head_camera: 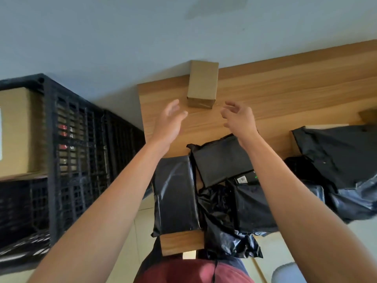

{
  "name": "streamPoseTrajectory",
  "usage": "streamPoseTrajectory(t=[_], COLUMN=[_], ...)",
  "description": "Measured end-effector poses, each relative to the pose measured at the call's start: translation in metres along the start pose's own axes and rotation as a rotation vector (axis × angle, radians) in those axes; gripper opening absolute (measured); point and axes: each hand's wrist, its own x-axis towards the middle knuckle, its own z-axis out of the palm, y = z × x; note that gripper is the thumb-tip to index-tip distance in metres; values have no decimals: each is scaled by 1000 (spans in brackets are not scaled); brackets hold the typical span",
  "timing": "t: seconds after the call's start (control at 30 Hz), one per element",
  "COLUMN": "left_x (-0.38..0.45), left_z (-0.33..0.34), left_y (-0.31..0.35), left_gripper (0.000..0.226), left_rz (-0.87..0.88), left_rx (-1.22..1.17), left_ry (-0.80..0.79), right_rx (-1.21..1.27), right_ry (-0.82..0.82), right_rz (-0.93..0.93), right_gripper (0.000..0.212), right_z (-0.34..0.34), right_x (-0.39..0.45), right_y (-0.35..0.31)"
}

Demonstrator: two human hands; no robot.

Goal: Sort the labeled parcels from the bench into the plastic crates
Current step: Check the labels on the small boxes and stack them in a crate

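A small brown cardboard box (202,85) stands at the far edge of the wooden bench (285,94), against the wall. My left hand (170,121) and my right hand (238,117) are stretched out toward it, one on each side, fingers spread and holding nothing; neither touches the box. Nearer to me, several black plastic mailer parcels lie on the bench: a flat one (175,193) at the left, one (220,160) under my right forearm, a crumpled one (222,221) at the front. Black plastic crates (81,139) are stacked at the left.
A large cardboard box (18,131) sits in the upper crate. More black bags (342,156) are piled on the bench at the right. A pale wall rises behind the bench. A grey round seat (287,272) shows at the bottom right.
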Motion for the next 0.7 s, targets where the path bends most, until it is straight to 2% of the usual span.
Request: streamPoseTrajectory(t=[0.17, 0.33, 0.47, 0.7], left_x=[41, 63, 65, 51], left_z=[11, 22, 30, 29], left_y=[-5, -6, -7, -12], left_gripper=[59, 69, 71, 59], left_rz=[-41, -94, -83, -2], left_rx=[18, -7, -9, -37], left_ry=[17, -66, -119, -46], right_rx=[-75, -84, -37, 148], right_ry=[1, 20, 35, 36], right_rz=[10, 4, 19, 30], right_gripper=[58, 64, 55, 40], right_z=[23, 38, 41, 38], right_x=[36, 57, 66, 45], right_y=[-9, -8, -8, 9])
